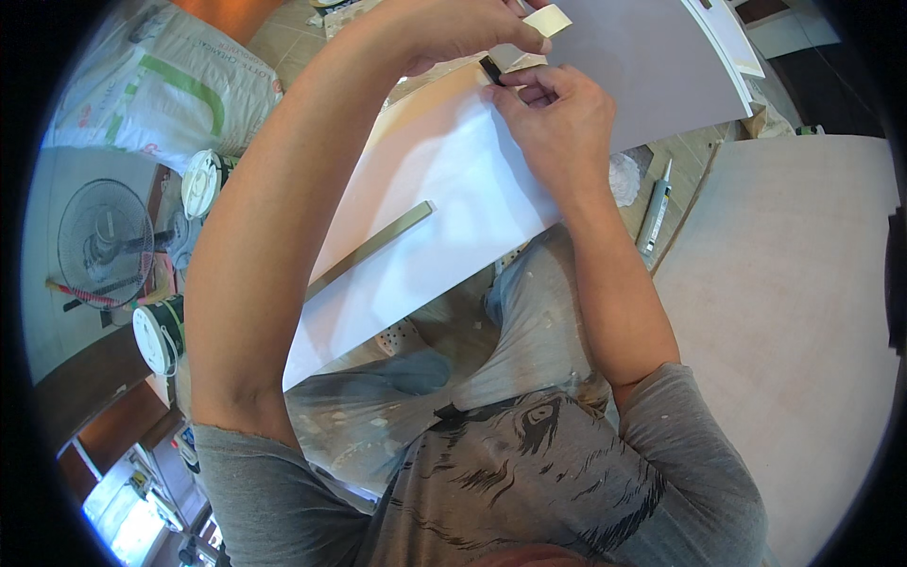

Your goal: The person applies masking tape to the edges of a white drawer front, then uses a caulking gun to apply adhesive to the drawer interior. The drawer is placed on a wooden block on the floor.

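Observation:
Both my hands are close together over the far corner of a white panel (425, 269), which slants across my thighs. My left hand (453, 36) is closed, its fingers by a short pale cream strip (548, 21) that stands out past the fingertips; part of it is hidden. Just nearer to me, my right hand (565, 113) pinches a small black piece (490, 70) between thumb and fingers at the panel's edge; its exact kind is too small to tell. A narrow greenish-grey flat strip (378, 246) lies along the panel.
A large grey board (661, 71) lies beyond my right hand. To the right are a sealant cartridge (655, 213) and a wide pale board (784, 331). A white sack (179, 90), lidded tubs (158, 338) and a fan (106, 244) stand on the left.

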A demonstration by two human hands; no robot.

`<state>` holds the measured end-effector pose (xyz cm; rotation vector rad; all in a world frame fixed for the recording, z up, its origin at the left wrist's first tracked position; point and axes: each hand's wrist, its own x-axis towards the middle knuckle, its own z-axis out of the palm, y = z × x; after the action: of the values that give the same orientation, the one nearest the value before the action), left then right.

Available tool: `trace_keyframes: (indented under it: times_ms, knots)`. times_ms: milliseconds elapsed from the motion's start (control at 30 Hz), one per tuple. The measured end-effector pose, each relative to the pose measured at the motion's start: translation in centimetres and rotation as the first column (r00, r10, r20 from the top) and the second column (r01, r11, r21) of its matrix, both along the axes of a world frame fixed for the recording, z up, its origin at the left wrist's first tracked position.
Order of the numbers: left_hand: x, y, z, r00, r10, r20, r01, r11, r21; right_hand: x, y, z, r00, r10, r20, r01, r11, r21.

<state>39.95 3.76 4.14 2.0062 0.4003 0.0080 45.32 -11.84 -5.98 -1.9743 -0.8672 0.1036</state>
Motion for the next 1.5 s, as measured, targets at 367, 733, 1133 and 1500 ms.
trace_keyframes:
  times_ms: [367, 733, 1133, 1500]
  knots:
    - [0.1, 0.5, -1.2, 0.998, -0.005, 0.057, 0.011, 0.994, -0.107, 0.0, 0.1, 0.0, 0.999, 0.018, 0.032, -0.018, 1.000, -0.007]
    - [-1.5, -0.5, -0.4, 0.997, 0.072, 0.009, -0.071, 0.995, -0.075, -0.3, 0.3, 0.6, 0.996, 0.009, 0.087, -0.011, 1.000, 0.021]
    - [-2.4, -2.2, -2.7, 0.980, 0.182, 0.080, -0.170, 0.975, -0.141, -0.1, 0.3, 0.6, 0.999, 0.007, 0.049, -0.003, 0.998, -0.066]
    - [-4.4, -5.5, -6.3, 0.827, 0.510, 0.237, -0.412, 0.836, -0.363, -0.1, 0.5, -0.2, 0.999, -0.032, -0.001, 0.032, 0.999, -0.020]
